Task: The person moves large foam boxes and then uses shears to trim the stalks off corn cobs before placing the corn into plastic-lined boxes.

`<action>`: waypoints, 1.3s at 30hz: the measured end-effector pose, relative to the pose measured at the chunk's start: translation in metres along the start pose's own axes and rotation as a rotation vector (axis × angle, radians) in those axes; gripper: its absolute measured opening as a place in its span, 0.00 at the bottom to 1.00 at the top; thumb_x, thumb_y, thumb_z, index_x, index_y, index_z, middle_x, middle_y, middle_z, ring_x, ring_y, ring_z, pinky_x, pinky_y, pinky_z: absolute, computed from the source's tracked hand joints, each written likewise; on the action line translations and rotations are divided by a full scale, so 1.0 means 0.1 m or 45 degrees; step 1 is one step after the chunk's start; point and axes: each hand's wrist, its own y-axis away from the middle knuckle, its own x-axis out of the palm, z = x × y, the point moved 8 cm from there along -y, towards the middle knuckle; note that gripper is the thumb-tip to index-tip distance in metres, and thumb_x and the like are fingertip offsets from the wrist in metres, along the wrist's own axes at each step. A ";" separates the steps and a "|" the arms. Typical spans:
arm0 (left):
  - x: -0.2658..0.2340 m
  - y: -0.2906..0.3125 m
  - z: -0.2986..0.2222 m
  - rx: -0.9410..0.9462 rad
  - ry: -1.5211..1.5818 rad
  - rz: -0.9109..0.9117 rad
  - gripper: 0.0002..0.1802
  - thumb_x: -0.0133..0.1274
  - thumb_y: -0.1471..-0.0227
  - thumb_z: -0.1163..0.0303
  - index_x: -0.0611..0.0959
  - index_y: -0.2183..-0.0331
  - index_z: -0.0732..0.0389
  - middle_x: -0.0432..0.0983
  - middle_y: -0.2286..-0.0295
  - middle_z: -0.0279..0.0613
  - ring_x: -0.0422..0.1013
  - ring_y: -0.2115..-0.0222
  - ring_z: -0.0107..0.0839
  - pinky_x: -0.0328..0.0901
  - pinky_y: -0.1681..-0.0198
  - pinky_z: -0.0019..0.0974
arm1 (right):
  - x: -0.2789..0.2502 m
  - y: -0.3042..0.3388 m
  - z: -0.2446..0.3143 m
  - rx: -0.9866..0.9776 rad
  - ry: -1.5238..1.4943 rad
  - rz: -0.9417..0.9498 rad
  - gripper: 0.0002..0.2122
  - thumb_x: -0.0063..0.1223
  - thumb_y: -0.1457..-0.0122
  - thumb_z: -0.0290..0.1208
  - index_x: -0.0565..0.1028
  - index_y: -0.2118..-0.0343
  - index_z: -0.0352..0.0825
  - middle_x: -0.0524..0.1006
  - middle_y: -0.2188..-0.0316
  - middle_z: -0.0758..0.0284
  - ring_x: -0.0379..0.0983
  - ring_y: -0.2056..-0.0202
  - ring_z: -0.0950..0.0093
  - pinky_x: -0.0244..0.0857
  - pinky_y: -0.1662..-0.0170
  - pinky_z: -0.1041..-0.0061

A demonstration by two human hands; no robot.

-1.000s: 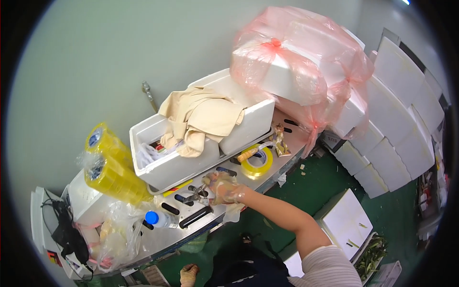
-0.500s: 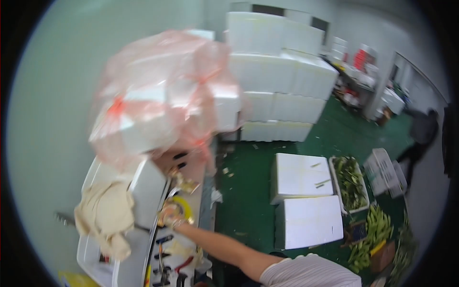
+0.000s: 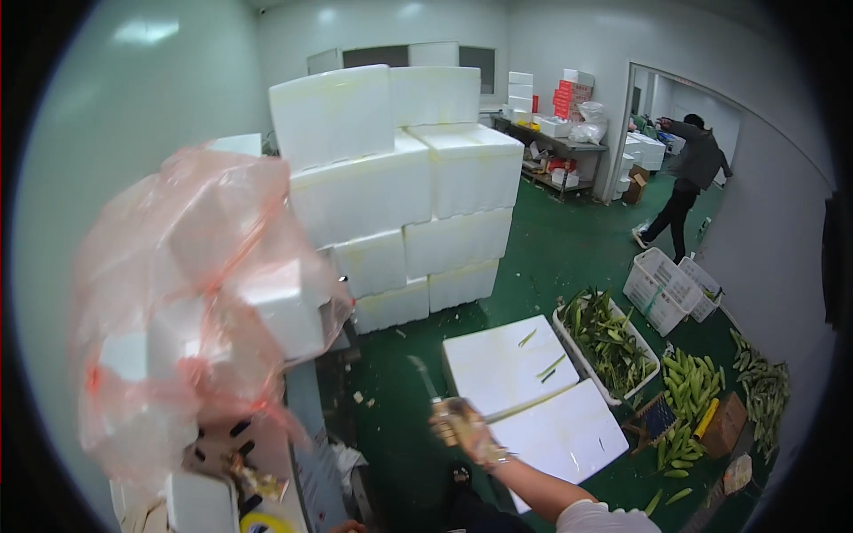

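Note:
My right hand (image 3: 464, 433) reaches forward over the green floor, its fingers wrapped round a knife (image 3: 425, 377) whose thin blade points up and away, blurred by motion. Just beyond and to the right of it lie two white foam boxes (image 3: 511, 355), side by side, with a few green scraps on the farther one. At the lower edge, a small bit of skin (image 3: 346, 527) beside the workbench seems to be my left hand; its fingers are hidden. On the bench at lower left are a yellow tape roll (image 3: 265, 522) and several dark-handled tools (image 3: 240, 428).
Pink translucent bags of foam boxes (image 3: 204, 302) stand at left, before a tall stack of white foam boxes (image 3: 355, 195). At right are a crate of green leaves (image 3: 613, 342), a heap of long green vegetables (image 3: 689, 391) and white baskets (image 3: 662, 289). A person (image 3: 697, 164) walks near the doorway.
My right hand has left the workbench and swung right over the floor, with a knife now showing in it. The view has turned rightward, and the person at the far right has moved.

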 end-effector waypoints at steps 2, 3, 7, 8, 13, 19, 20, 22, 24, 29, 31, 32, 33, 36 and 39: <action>0.25 -0.57 0.04 0.011 0.030 0.055 0.14 0.54 0.46 0.63 0.81 0.63 0.64 0.74 0.72 0.34 0.65 0.75 0.20 0.59 0.75 0.26 | -0.36 -0.19 0.63 -0.024 -0.046 -0.195 0.12 0.48 0.41 0.36 0.68 0.59 0.35 0.75 0.70 0.63 0.72 0.73 0.75 0.66 0.74 0.81; 0.47 -0.91 0.01 0.045 -0.063 0.085 0.14 0.54 0.46 0.63 0.80 0.63 0.64 0.74 0.72 0.34 0.65 0.75 0.19 0.59 0.75 0.24 | -0.69 -0.27 0.91 -0.157 0.053 -0.280 0.12 0.46 0.41 0.36 0.68 0.59 0.35 0.75 0.71 0.62 0.71 0.75 0.75 0.65 0.76 0.81; 1.62 -1.95 -0.76 0.415 -0.169 0.328 0.12 0.51 0.45 0.66 0.80 0.64 0.65 0.75 0.70 0.37 0.68 0.72 0.22 0.63 0.70 0.25 | -1.63 -0.51 1.77 -0.512 0.111 -0.585 0.11 0.41 0.42 0.34 0.67 0.60 0.35 0.73 0.75 0.64 0.65 0.83 0.79 0.60 0.83 0.83; 1.83 -2.20 -0.87 0.382 -0.138 0.410 0.11 0.50 0.45 0.68 0.80 0.64 0.66 0.76 0.69 0.38 0.69 0.70 0.24 0.64 0.67 0.26 | -1.75 -0.58 1.94 -0.562 0.075 -0.643 0.11 0.41 0.43 0.34 0.67 0.60 0.35 0.72 0.77 0.66 0.62 0.86 0.80 0.59 0.85 0.83; 2.70 -3.17 -1.31 0.410 -0.088 0.454 0.09 0.53 0.48 0.75 0.78 0.64 0.67 0.77 0.70 0.41 0.71 0.71 0.24 0.66 0.66 0.24 | -2.01 -0.96 2.37 -0.487 0.097 -0.953 0.07 0.51 0.46 0.27 0.64 0.71 0.39 0.63 0.84 0.74 0.57 0.88 0.83 0.50 0.87 0.84; 3.64 -4.60 -1.53 0.430 0.043 0.595 0.10 0.53 0.48 0.73 0.77 0.64 0.68 0.76 0.69 0.40 0.70 0.72 0.24 0.66 0.65 0.25 | -2.14 -1.67 2.15 -0.465 0.122 -1.137 0.09 0.52 0.47 0.23 0.62 0.74 0.39 0.62 0.87 0.74 0.55 0.91 0.83 0.49 0.89 0.84; 3.80 -4.84 -1.67 0.505 0.058 0.614 0.09 0.53 0.47 0.73 0.78 0.65 0.69 0.76 0.70 0.40 0.71 0.71 0.24 0.66 0.64 0.26 | -2.20 -1.84 2.12 -0.468 0.096 -1.175 0.09 0.51 0.47 0.23 0.62 0.74 0.39 0.61 0.87 0.74 0.55 0.91 0.83 0.50 0.89 0.83; 4.06 -5.39 -1.86 0.580 0.069 0.642 0.09 0.52 0.47 0.74 0.78 0.65 0.69 0.76 0.70 0.40 0.71 0.70 0.25 0.66 0.63 0.26 | -2.17 -2.25 2.11 -0.474 0.103 -1.192 0.08 0.50 0.46 0.23 0.62 0.75 0.38 0.61 0.87 0.73 0.54 0.90 0.83 0.50 0.89 0.83; 4.30 -5.99 -2.09 0.623 0.178 0.605 0.08 0.51 0.46 0.74 0.78 0.67 0.70 0.76 0.71 0.41 0.72 0.69 0.26 0.67 0.62 0.27 | -2.11 -2.69 2.31 -0.563 0.208 -1.214 0.08 0.50 0.46 0.23 0.61 0.75 0.38 0.61 0.87 0.73 0.54 0.90 0.83 0.49 0.89 0.83; 4.38 -7.15 -2.72 0.703 0.308 0.406 0.08 0.52 0.46 0.72 0.78 0.66 0.68 0.76 0.73 0.42 0.73 0.71 0.30 0.70 0.64 0.32 | -2.01 -3.82 2.44 -0.505 0.212 -1.252 0.09 0.55 0.48 0.23 0.64 0.76 0.35 0.63 0.89 0.71 0.58 0.91 0.80 0.50 0.89 0.80; 4.51 -7.35 -2.93 0.615 0.382 0.444 0.07 0.51 0.47 0.73 0.78 0.67 0.68 0.76 0.73 0.41 0.73 0.71 0.30 0.69 0.63 0.32 | -2.00 -4.08 2.61 -0.403 0.445 -1.228 0.10 0.57 0.50 0.21 0.65 0.76 0.34 0.63 0.88 0.71 0.59 0.89 0.80 0.52 0.87 0.81; 4.62 -7.41 -3.03 0.608 0.382 0.463 0.06 0.51 0.47 0.74 0.78 0.67 0.68 0.76 0.73 0.41 0.73 0.70 0.30 0.69 0.62 0.32 | -1.97 -4.19 2.80 -0.399 0.615 -1.228 0.10 0.58 0.50 0.21 0.65 0.76 0.34 0.63 0.88 0.72 0.59 0.89 0.81 0.52 0.86 0.81; 4.74 -7.48 -3.03 0.582 0.376 0.477 0.06 0.51 0.47 0.74 0.78 0.67 0.68 0.76 0.73 0.41 0.73 0.70 0.30 0.69 0.62 0.32 | -2.03 -4.27 2.91 -0.407 0.501 -1.261 0.09 0.58 0.49 0.21 0.66 0.75 0.34 0.64 0.86 0.73 0.59 0.88 0.82 0.53 0.85 0.81; 5.07 -7.57 -3.00 0.641 0.215 0.602 0.06 0.51 0.47 0.75 0.78 0.68 0.68 0.76 0.73 0.41 0.72 0.69 0.29 0.67 0.62 0.30 | -2.31 -4.34 3.02 -0.463 0.484 -1.402 0.08 0.57 0.49 0.21 0.67 0.74 0.34 0.65 0.84 0.73 0.60 0.87 0.81 0.54 0.84 0.81; 5.22 -7.60 -2.93 0.630 0.014 0.679 0.05 0.50 0.52 0.83 0.79 0.71 0.66 0.77 0.71 0.40 0.73 0.69 0.28 0.66 0.62 0.28 | -2.56 -4.49 3.21 -0.516 0.559 -1.412 0.08 0.56 0.47 0.24 0.66 0.74 0.36 0.65 0.84 0.73 0.61 0.86 0.82 0.55 0.84 0.82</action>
